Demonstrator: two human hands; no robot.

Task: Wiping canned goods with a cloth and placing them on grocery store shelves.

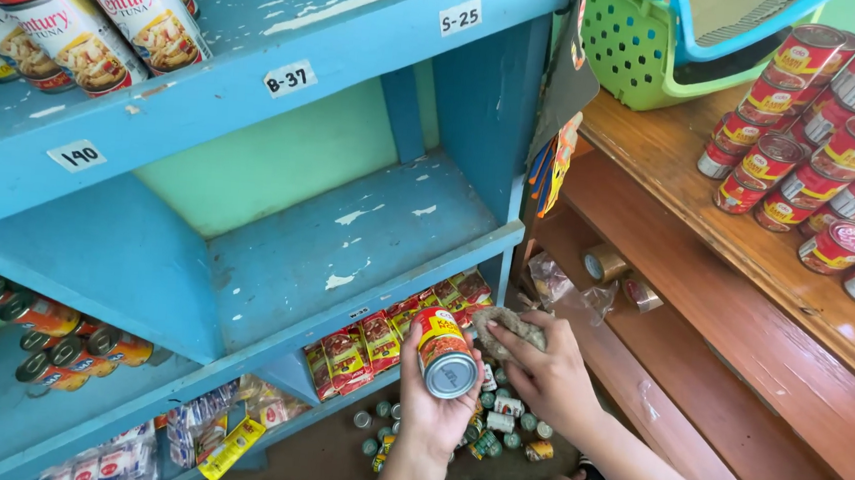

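My left hand (433,403) grips a red-labelled can (443,351) with its silver end facing me, held in front of the blue shelf's (346,254) lower edge. My right hand (550,375) holds a crumpled brownish cloth (504,328) pressed against the side of the can. Both hands are low in the middle of the view, above several small cans (505,416) on the floor.
White-labelled cans (82,15) lie on the top blue shelf, dark and orange cans (49,339) at lower left, red packets (365,341) below. A wooden rack at right carries stacked red cans (826,138), a green basket (642,44) and tape rolls (604,264).
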